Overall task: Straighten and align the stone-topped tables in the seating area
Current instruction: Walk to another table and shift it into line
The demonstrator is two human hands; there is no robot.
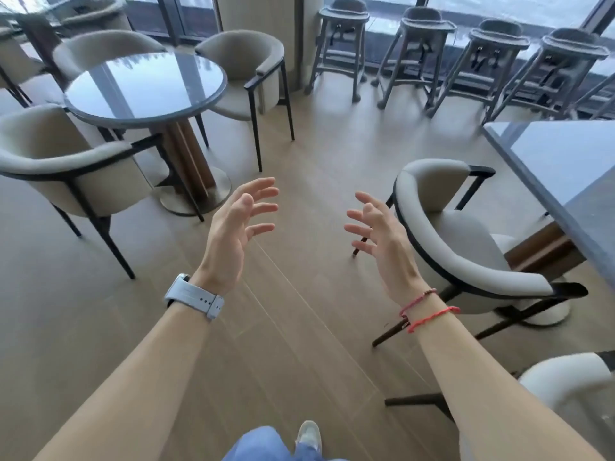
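Observation:
A round stone-topped table (146, 86) with a grey glossy top stands on a pedestal at the upper left. At the right edge, part of a rectangular stone-topped table (565, 168) comes into view. My left hand (238, 224) and my right hand (379, 234) are raised over the bare floor between the two tables, palms facing each other, fingers spread. Neither hand touches anything. A grey watch is on my left wrist and red strings on my right.
Beige armchairs ring the round table: one at near left (66, 168), one behind it (246, 71). Another armchair (466, 237) is tucked at the rectangular table, close to my right hand. Several grey high chairs (419, 51) line the window. Wood floor (299, 311) lies ahead.

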